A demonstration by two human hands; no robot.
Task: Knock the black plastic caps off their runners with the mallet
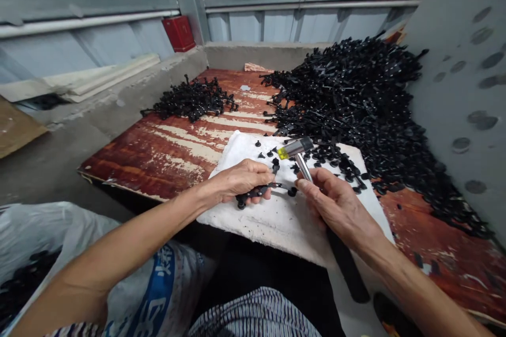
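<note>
Several slender black parts point(253, 193) with round ends are gripped in my left hand point(247, 181), above a white cloth pad point(253, 224). My right hand point(332, 197) is wrapped round a small hammer point(294, 148) with a metal head, a yellow face and a black handle that runs down under the palm. The hammer head is raised to the upper right of my left hand, apart from the parts. Small loose black pieces point(321, 155) lie on the pad behind the hammer.
A large heap of black parts point(343, 89) covers the right back of the worn red-brown board point(158, 152); a smaller heap point(193, 99) lies at the back left. A grey spotted panel point(462, 89) stands at right. Plastic sacks point(95, 221) are at lower left.
</note>
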